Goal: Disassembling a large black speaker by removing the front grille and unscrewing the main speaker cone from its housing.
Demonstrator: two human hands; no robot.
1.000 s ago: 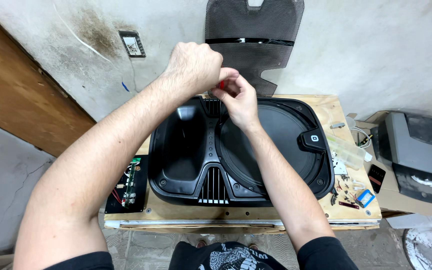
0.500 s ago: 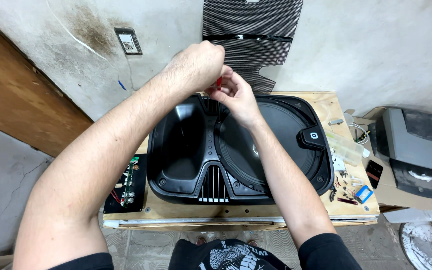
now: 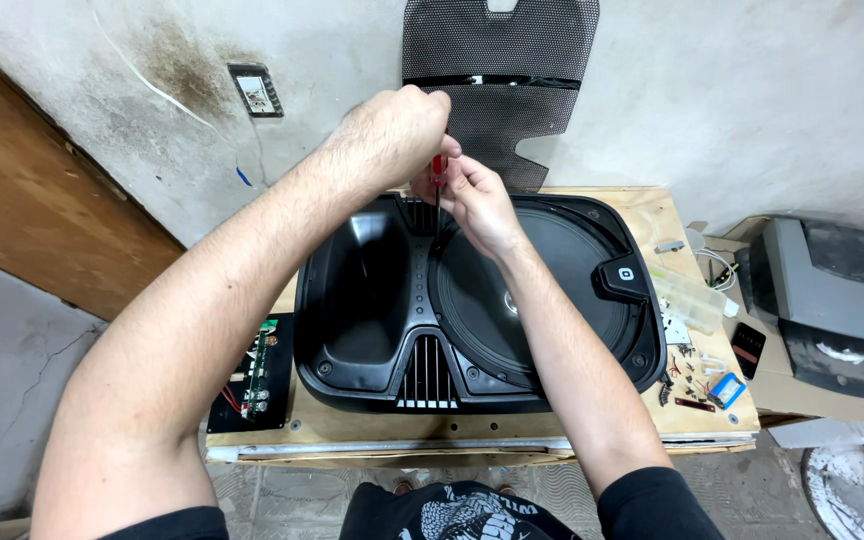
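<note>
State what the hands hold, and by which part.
Both the left hand and right hand grip a red-handled screwdriver by its handle.

A black speaker (image 3: 472, 300) lies face up on a wooden table (image 3: 642, 210), its round cone to the right and a deep hollow to the left. Over its far edge the left hand (image 3: 392, 135) is closed around the top of a screwdriver (image 3: 438, 175) with a red handle, whose shaft stands upright down to the speaker. The right hand (image 3: 477, 200) pinches the handle from the right, touching the left hand. A black mesh grille (image 3: 497, 90) leans on the wall beyond. A circuit board (image 3: 252, 375) lies at the table's near left corner, small parts (image 3: 697, 375) at its right edge, and a grey machine (image 3: 832, 290) stands further right.
</note>
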